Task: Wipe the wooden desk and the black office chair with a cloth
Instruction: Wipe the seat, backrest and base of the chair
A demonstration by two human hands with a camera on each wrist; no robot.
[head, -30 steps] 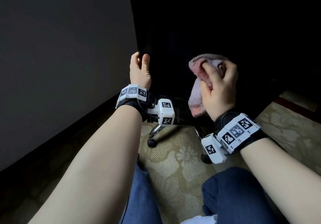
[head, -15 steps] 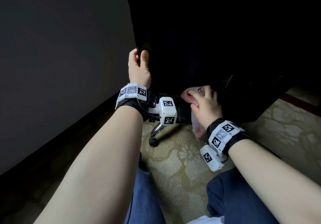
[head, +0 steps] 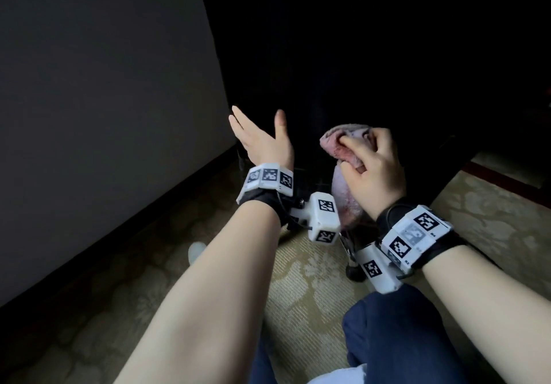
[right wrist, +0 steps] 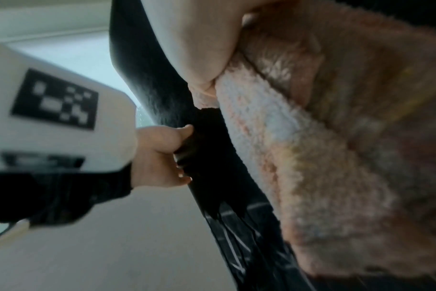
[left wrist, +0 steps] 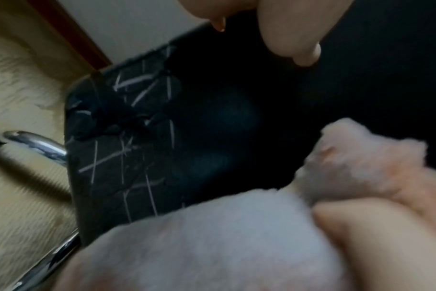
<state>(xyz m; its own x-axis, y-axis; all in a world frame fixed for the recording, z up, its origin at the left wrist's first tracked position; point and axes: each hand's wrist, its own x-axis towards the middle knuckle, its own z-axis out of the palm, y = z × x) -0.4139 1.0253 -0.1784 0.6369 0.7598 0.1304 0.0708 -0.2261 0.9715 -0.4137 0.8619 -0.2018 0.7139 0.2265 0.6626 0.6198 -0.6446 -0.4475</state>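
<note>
The black office chair (head: 328,70) fills the upper middle of the head view, seen from behind and very dark. My right hand (head: 372,166) grips a bunched pink cloth (head: 340,145) and presses it against the lower chair back. In the right wrist view the fluffy cloth (right wrist: 324,157) lies flat on the black surface under my palm. My left hand (head: 259,133) hovers beside the chair's left edge with fingers straight and thumb up, holding nothing. The left wrist view shows the scuffed chair underside (left wrist: 117,153) and the cloth (left wrist: 212,236). The desk is not in view.
A grey wall (head: 104,100) with a dark skirting runs along the left, close to the chair. Chrome base legs (left wrist: 37,145) and a caster (head: 354,273) sit on patterned beige carpet (head: 307,288). My knees in blue jeans (head: 402,339) are at the bottom.
My right hand dragged the cloth down the chair back, then came back up. My left hand has let go of the chair's edge and opened.
</note>
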